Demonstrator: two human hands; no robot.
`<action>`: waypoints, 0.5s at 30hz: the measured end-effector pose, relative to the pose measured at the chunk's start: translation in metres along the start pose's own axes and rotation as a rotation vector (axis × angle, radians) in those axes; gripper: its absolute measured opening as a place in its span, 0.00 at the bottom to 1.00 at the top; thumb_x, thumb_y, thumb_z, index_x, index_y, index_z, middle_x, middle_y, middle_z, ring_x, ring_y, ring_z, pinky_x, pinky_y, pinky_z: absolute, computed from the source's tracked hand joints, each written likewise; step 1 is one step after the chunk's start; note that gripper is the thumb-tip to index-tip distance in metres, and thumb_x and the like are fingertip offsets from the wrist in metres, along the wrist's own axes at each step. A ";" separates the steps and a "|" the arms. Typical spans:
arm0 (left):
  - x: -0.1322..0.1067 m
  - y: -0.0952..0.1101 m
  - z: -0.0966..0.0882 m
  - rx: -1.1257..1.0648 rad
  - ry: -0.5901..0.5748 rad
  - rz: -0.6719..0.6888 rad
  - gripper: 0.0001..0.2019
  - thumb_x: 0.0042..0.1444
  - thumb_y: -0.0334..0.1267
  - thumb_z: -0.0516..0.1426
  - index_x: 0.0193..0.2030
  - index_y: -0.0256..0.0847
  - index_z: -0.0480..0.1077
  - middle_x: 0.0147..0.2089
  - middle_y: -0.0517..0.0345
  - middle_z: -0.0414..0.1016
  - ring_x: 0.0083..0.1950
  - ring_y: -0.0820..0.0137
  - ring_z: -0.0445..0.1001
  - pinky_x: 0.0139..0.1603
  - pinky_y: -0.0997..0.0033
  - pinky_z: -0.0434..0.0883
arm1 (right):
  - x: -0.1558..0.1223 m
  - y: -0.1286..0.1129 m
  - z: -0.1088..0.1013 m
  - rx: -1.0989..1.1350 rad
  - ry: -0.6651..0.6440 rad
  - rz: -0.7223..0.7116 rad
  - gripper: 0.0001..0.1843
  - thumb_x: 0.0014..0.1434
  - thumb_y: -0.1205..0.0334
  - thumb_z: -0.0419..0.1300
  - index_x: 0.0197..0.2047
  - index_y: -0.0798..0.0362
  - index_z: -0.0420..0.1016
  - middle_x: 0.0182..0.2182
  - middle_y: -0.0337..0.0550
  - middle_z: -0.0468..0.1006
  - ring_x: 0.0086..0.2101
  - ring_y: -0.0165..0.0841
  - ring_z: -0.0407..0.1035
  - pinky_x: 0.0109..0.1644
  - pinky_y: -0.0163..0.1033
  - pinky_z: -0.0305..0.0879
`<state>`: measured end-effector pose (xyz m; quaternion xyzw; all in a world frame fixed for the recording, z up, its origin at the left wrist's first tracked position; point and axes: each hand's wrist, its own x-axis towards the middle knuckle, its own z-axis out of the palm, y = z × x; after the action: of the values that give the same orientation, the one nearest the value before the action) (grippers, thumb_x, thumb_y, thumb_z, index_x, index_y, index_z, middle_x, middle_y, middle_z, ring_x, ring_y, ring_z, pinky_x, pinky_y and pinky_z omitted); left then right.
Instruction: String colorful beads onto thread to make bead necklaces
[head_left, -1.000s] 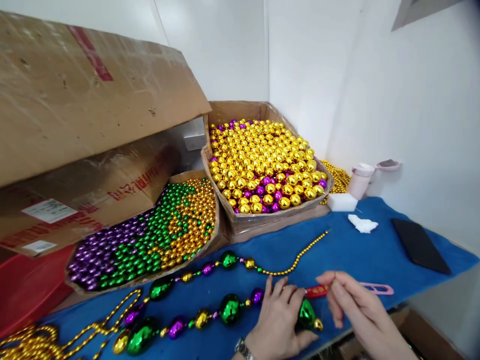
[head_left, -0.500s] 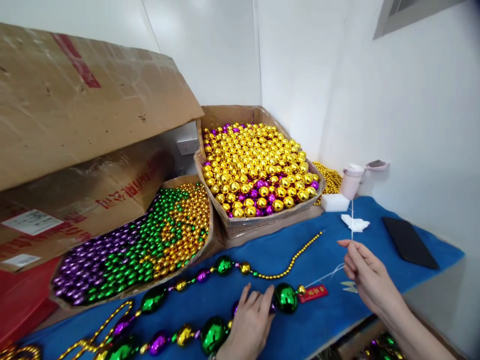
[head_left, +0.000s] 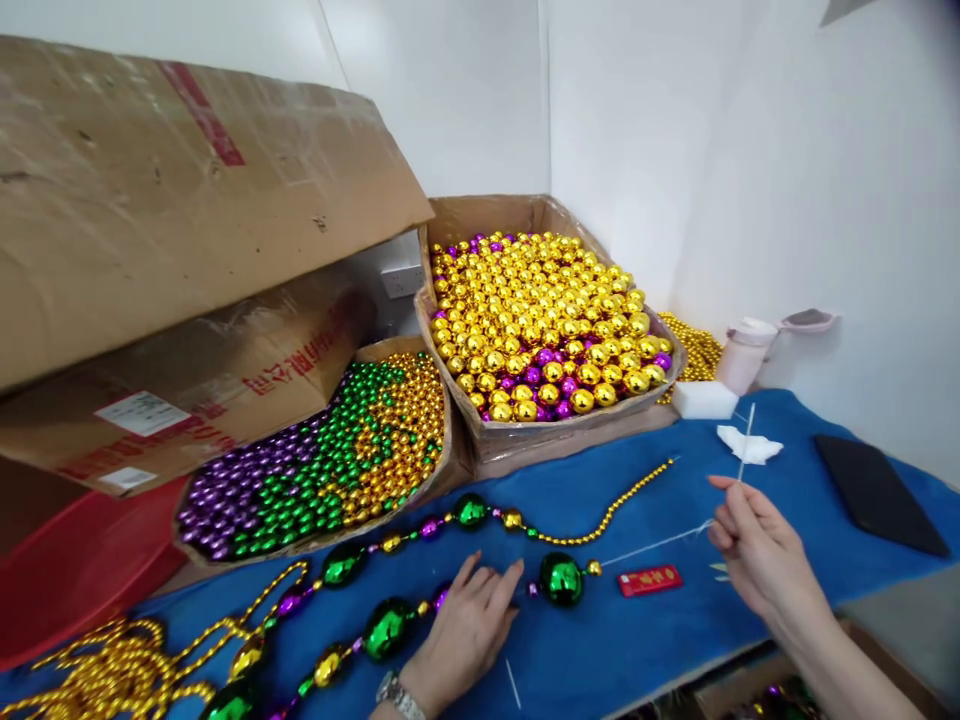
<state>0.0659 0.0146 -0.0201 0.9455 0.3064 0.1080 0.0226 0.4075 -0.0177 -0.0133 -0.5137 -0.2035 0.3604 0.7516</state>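
A string of beads (head_left: 560, 580) with large green, gold and purple balls lies along the front of the blue cloth. Over it is my left hand (head_left: 472, 620), fingers curled around part of the string and hiding some beads. My right hand (head_left: 765, 550), to the right, pinches a thin white stick (head_left: 746, 440) that points upward. A white thread (head_left: 660, 545) runs taut from the string's end gold bead to this hand. Below the thread lies a small red tag (head_left: 649, 581). Behind, a second beaded length (head_left: 471, 511) ends in a row of small gold beads.
Cardboard boxes hold gold balls (head_left: 555, 310) and smaller purple, green and gold beads (head_left: 330, 450). Gold bead chains (head_left: 112, 670) pile up at left by a red basin (head_left: 97, 555). A pink cup (head_left: 746, 355), white block (head_left: 705, 400), tissue (head_left: 750, 446) and black tablet-like slab (head_left: 877, 495) stand right.
The view has shifted, so the scene sits further right and the left bead pile shows more. The string's end and red tag have come apart, and the thread is straighter. The white stick tilts more.
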 end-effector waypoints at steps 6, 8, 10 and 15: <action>-0.021 -0.033 -0.007 0.030 0.030 -0.027 0.22 0.59 0.28 0.49 0.61 0.38 0.57 0.41 0.52 0.75 0.42 0.66 0.74 0.59 0.50 0.65 | 0.003 0.002 0.008 0.012 0.020 -0.019 0.17 0.54 0.47 0.63 0.41 0.50 0.74 0.18 0.28 0.50 0.19 0.22 0.47 0.19 0.24 0.51; -0.029 -0.042 -0.008 0.052 0.027 -0.064 0.22 0.59 0.27 0.49 0.61 0.38 0.58 0.41 0.52 0.76 0.42 0.65 0.74 0.59 0.50 0.65 | 0.005 0.005 0.009 0.002 0.028 -0.020 0.16 0.54 0.47 0.63 0.40 0.49 0.74 0.18 0.28 0.50 0.20 0.22 0.47 0.19 0.25 0.51; -0.037 -0.045 -0.010 0.076 0.020 -0.103 0.21 0.59 0.27 0.49 0.60 0.37 0.58 0.41 0.51 0.76 0.42 0.64 0.74 0.58 0.48 0.65 | 0.003 0.008 0.012 -0.011 0.019 -0.020 0.15 0.54 0.48 0.63 0.40 0.49 0.75 0.18 0.29 0.51 0.20 0.22 0.48 0.19 0.25 0.51; -0.058 -0.029 -0.030 0.112 -0.021 -0.188 0.24 0.58 0.32 0.53 0.62 0.40 0.57 0.49 0.48 0.75 0.50 0.59 0.72 0.59 0.45 0.63 | -0.010 0.010 0.021 -0.028 -0.044 -0.013 0.14 0.53 0.51 0.64 0.40 0.49 0.77 0.19 0.32 0.52 0.21 0.25 0.49 0.18 0.31 0.50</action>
<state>-0.0028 0.0039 -0.0046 0.9134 0.3991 0.0784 -0.0170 0.3835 -0.0099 -0.0142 -0.5148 -0.2281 0.3638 0.7421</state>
